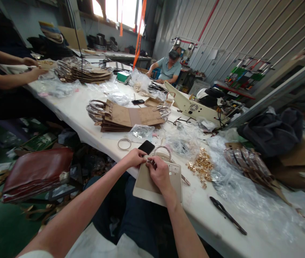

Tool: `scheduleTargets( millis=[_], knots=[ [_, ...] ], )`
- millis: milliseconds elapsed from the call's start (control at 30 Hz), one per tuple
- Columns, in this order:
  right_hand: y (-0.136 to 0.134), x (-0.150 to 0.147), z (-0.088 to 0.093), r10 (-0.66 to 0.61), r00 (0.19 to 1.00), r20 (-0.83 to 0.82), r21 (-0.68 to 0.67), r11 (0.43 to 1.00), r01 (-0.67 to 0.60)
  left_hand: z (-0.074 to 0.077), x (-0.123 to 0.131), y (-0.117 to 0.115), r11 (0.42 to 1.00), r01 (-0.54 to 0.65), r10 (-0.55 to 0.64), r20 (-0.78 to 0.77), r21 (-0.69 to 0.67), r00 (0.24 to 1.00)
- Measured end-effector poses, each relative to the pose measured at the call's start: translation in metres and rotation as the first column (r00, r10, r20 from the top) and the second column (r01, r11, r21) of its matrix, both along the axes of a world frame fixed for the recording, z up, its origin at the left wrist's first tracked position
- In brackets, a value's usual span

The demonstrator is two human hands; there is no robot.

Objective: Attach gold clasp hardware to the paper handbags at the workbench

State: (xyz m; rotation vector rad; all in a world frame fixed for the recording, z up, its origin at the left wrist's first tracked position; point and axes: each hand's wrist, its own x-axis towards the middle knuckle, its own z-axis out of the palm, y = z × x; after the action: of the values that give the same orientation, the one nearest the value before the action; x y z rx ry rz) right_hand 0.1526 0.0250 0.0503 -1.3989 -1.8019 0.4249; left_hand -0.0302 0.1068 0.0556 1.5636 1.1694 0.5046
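Note:
A beige handbag panel [152, 182] with a curved handle [165, 150] along its far side leans over the table's near edge, above my lap. At its upper left corner, the fingers of my left hand [136, 157] are closed in a pinch on the edge. My right hand [159, 172] lies over the panel, its thumb and fingers pinched close to the left fingertips. A small pale piece shows between the two hands, too small to name. Just beyond my fingers is a black phone [146, 147], with a roll of tape [124, 144] to its left.
Gold metal fittings [202, 165] lie heaped to the right, near black-handled pincers [227, 215]. Stacked brown bag panels [131, 116] stand ahead. Plastic bags [243, 193] spread along the right. One person [168, 68] sits across the table; another person's hands [34, 68] work at far left.

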Motion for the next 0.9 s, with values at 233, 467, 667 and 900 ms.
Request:
scheduleTargets(
  millis=[233,467,667,900],
  knots=[
    [0.000,0.001,-0.004,0.012,0.999,-0.034,0.021,1.000,-0.011,-0.001,0.000,0.003,1.000,0.023,-0.023,-0.008,0.009,1.000],
    [0.000,0.001,-0.001,-0.010,0.999,-0.051,-0.008,1.000,0.010,-0.003,-0.001,0.003,0.999,0.029,-0.029,0.000,0.022,1.000],
    [0.001,0.002,0.006,0.037,0.999,-0.019,-0.044,0.998,-0.038,-0.001,-0.001,0.002,0.999,0.035,-0.035,-0.003,0.017,0.999],
    [-0.022,0.068,0.041,0.011,0.993,0.121,-0.009,1.000,-0.010,-0.004,-0.003,0.003,0.999,0.054,-0.054,0.010,-0.006,0.998]
  ],
)
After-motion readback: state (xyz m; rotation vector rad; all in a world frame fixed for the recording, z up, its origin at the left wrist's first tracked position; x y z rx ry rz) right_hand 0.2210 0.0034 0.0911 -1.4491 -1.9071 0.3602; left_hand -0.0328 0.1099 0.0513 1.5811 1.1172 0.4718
